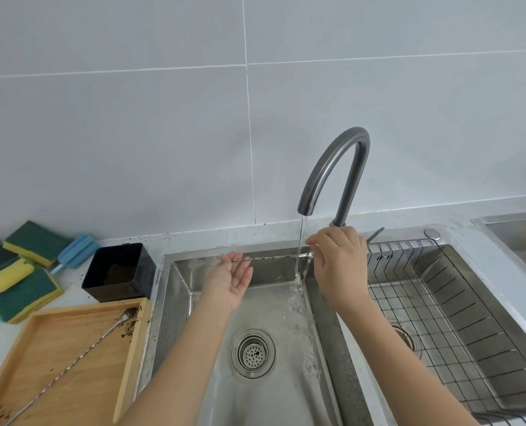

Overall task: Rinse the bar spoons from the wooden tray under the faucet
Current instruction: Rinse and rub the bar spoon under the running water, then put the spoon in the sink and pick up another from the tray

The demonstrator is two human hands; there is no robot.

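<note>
Running from the faucet (332, 167), water strikes a bar spoon (274, 257) held level over the sink (286, 379). Left hand (232, 279) pinches its handle end with the other fingers loose; right hand (338, 262) pinches the bowl end. A second bar spoon (71, 362) lies in the wooden tray (71, 348) on the desk (74, 292).

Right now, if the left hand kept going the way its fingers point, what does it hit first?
Likely the steel sink's back wall. The left hand, palm up, holding the twisted metal bar spoon, points away from the person; nothing shows between. Depth is unclear.
</note>
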